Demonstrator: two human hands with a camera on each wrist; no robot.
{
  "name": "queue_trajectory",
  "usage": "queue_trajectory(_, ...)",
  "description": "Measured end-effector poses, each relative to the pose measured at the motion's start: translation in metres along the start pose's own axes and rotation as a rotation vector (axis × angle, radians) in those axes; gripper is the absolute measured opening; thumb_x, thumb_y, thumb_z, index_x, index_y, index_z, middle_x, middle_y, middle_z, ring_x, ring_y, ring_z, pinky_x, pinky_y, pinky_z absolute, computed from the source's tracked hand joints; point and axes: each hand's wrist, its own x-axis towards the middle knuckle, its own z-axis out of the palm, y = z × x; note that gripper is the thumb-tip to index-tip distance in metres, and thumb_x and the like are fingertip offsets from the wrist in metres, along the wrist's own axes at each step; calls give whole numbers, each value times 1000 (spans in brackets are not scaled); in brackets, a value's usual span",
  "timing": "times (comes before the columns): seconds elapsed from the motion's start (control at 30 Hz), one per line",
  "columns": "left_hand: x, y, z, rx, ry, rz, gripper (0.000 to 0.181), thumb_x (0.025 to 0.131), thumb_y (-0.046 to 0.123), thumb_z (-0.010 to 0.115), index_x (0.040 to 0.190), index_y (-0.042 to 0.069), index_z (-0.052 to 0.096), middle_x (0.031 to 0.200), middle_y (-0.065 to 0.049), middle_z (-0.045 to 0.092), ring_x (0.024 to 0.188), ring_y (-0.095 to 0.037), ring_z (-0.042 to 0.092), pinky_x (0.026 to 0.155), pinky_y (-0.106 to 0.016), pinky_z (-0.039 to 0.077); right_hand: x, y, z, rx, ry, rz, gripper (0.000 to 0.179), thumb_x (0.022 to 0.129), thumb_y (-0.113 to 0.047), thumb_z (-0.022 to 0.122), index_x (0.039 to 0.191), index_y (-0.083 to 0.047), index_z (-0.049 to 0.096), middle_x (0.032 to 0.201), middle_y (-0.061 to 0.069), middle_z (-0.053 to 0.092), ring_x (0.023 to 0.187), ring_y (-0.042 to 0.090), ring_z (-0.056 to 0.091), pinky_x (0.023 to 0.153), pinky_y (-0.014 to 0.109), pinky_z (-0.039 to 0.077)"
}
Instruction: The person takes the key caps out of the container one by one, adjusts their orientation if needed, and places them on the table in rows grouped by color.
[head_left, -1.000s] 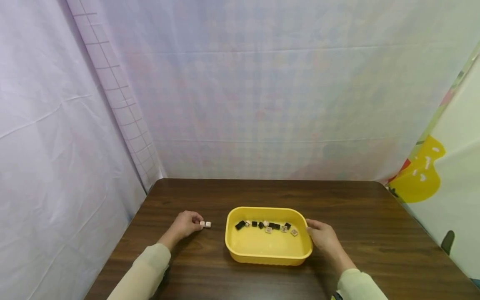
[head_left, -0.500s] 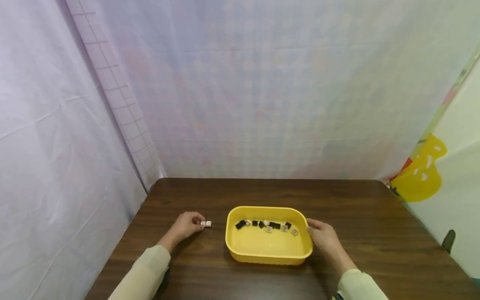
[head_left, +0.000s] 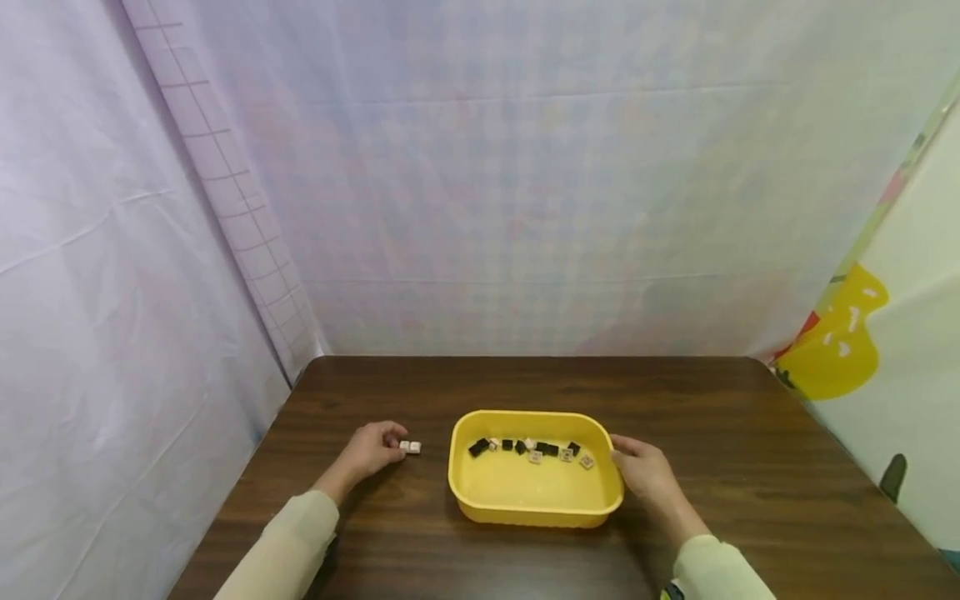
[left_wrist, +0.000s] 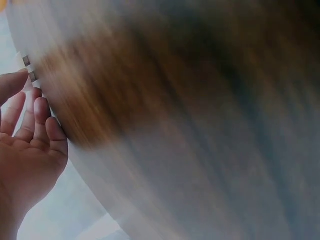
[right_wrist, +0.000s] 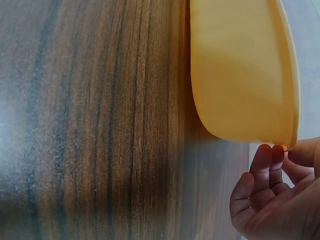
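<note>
Now, your left hand point(head_left: 367, 452) is low over the brown table point(head_left: 390, 537), its thumb and finger pinching a little white block point(head_left: 405, 447). A second block point(head_left: 416, 448) sits right beside it, left of the yellow tub point(head_left: 536, 496). Your right hand point(head_left: 649, 477), fingers curled, pinches the tub's right edge. More blocks point(head_left: 546, 449) lie inside.

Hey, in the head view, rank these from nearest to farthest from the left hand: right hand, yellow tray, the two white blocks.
1. White blocks: at the fingertips of the left hand.
2. Yellow tray: to the blocks' right.
3. Right hand: at the tray's right end.
</note>
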Motion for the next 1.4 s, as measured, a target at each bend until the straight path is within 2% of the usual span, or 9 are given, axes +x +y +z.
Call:
queue_trajectory(0.17, -1, 0, -3, 15, -1, 0, 34, 72, -4, 75, 106, -1, 70, 74, 1, 60, 69, -12, 54, 68, -31, 46, 0, 0, 1, -12, 4, -3, 43, 97, -8, 49, 134, 14, 51, 135, 35, 50, 113, 39, 57, 84, 36, 52)
queue_trajectory(0.33, 1, 9, -2, 42, 30, 6, 31, 78, 0, 70, 109, -2, 69, 81, 0, 64, 76, -15, 59, 73, -35, 49, -1, 0, 0, -35, 14, 5, 43, 98, -8, 47, 135, 14, 51, 135, 35, 50, 112, 38, 57, 84, 38, 51)
queue_trajectory(0.47, 6, 27, 1, 37, 83, 28, 27, 87, 7, 70, 112, -2, 68, 89, -3, 66, 84, -20, 62, 78, -41, 51, -2, 1, -2, -33, 14, 9, 44, 98, -8, 46, 136, 14, 50, 136, 35, 49, 113, 38, 57, 86, 39, 51)
queue_trajectory(0.63, 14, 65, 12, 5, 106, 97, 27, 91, 15, 71, 114, 2, 68, 95, -5, 65, 88, -22, 61, 78, -41, 52, -1, 2, -3, -33, 22, 5, 44, 98, -8, 46, 136, 14, 50, 136, 35, 49, 116, 41, 55, 89, 42, 50)
queue_trajectory(0.7, 16, 82, 19, -8, 78, 120, 27, 92, 16, 71, 115, 3, 68, 97, -5, 65, 89, -22, 61, 79, -41, 52, -2, 2, -3, -32, 24, 5, 44, 98, -8, 46, 136, 14, 50, 136, 35, 49, 117, 41, 55, 90, 42, 49)
queue_trajectory(0.83, 21, 112, 38, -23, -29, 151, 30, 93, 18, 70, 119, 5, 68, 104, -8, 65, 93, -22, 60, 81, -41, 52, -2, 2, -3, -32, 23, 10, 45, 98, -9, 47, 136, 14, 49, 137, 35, 48, 117, 41, 54, 91, 43, 49)
queue_trajectory(1.0, 26, 135, 66, -3, -181, 180, 33, 94, 18, 69, 124, 5, 66, 111, -12, 64, 96, -21, 58, 81, -40, 50, -3, 2, -1, -13, 22, 12, 43, 98, -8, 47, 135, 14, 50, 134, 36, 50, 107, 36, 60, 82, 36, 52)
queue_trajectory(1.2, 29, 144, 94, 142, -292, 246, 30, 92, 19, 72, 120, 6, 68, 101, -6, 67, 90, -15, 61, 77, -32, 52, -1, 1, 3, -14, 32, 10, 44, 97, -8, 48, 134, 14, 51, 133, 35, 52, 104, 33, 61, 80, 33, 52)
queue_trajectory(1.4, 31, 141, 109, 286, -350, 311, 25, 90, 17, 73, 114, 11, 73, 98, 1, 69, 83, -8, 60, 75, -26, 51, 0, 1, 7, -4, 21, 10, 43, 98, -7, 47, 135, 14, 50, 135, 35, 50, 112, 39, 59, 87, 41, 52)
